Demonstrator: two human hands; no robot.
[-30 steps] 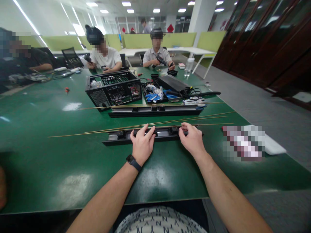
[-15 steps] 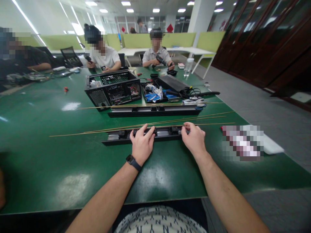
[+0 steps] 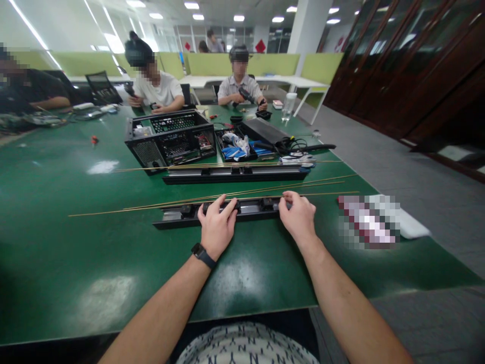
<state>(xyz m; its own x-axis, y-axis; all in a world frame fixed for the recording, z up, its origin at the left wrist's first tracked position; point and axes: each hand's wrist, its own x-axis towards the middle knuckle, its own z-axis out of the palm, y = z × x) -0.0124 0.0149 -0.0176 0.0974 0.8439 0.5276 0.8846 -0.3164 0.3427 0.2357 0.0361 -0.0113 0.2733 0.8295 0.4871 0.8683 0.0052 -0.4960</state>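
Item 1: near rail (image 3: 252,217), dark channel, qty. 1, on the green surface (image 3: 151,273) directly in front of us. Fitted w/ black blocks, incl. L. block (image 3: 186,210) and R. block (image 3: 267,203). Thin rods (image 3: 96,213) lie along its far side, ends overhanging.

Item 2: our L. hand (image 3: 216,230), fingers part-spread over the mid. portion of item 1; cannot tell if gripping or merely resting. Our R. hand (image 3: 299,217), thumb and forefinger drawn close at R. end; cannot tell if anything is between them.

Handling notes (our judgement): press lightly w/ L., enough that the rail doesn't skid; work R. fingertips in line w/ the channel, wrist low, no sideways push on the rods, which look easily bent or rolled.

Obscured: mid. block mostly under L. hand; R. end of rail behind R. fingers. Poss. a rod meets the R. fingertips, though the view's too poor to be sure. Pinkish item (image 3: 367,220), far R., pixelated, ID unclear. PC case (image 3: 146,151) beyond far rail (image 3: 235,178): inner parts indistinct.
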